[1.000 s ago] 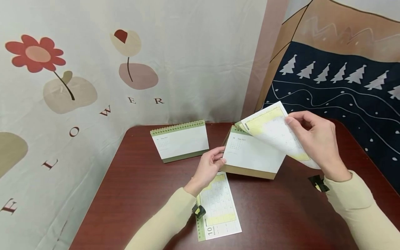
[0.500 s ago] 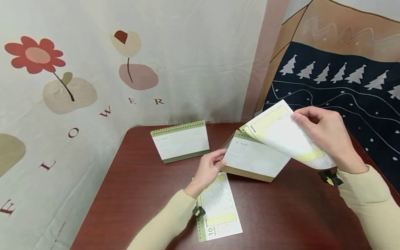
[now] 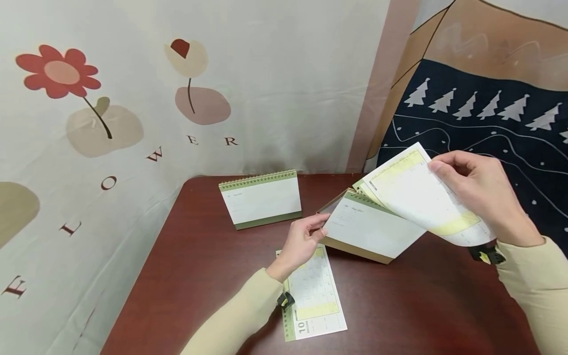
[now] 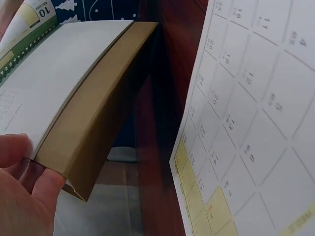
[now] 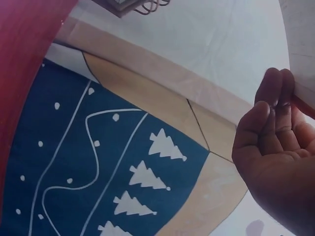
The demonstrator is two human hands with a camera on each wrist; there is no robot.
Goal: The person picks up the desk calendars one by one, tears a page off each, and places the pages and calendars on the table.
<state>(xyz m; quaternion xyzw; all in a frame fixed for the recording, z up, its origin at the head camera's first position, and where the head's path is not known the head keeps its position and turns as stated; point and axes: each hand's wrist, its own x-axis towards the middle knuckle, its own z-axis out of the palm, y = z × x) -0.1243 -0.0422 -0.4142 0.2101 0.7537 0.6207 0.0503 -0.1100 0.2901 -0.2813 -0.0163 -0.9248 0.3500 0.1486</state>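
Note:
A spiral-bound desk calendar (image 3: 377, 222) with a brown base leans tilted on the right of the table. My left hand (image 3: 301, 241) grips its lower left corner; in the left wrist view the thumb lies on the white front and fingers reach around the brown base (image 4: 98, 103). My right hand (image 3: 483, 192) pinches the edge of a yellow-and-white calendar page (image 3: 426, 192), which bends away to the upper right. That page's green strip still meets the calendar's top left by the rings; whether it hangs on them I cannot tell. In the right wrist view the right hand's (image 5: 280, 142) fingers are curled.
A second desk calendar (image 3: 262, 197) with a green base stands at the back of the table (image 3: 199, 261). A loose page marked 10 (image 3: 315, 296) lies below my left hand. Printed cloths (image 3: 293, 74) hang behind and to the right.
My right hand has moved right with the page, which stands further off the calendar's front. The calendar has shifted slightly right and tilted further back, my left hand staying on its corner.

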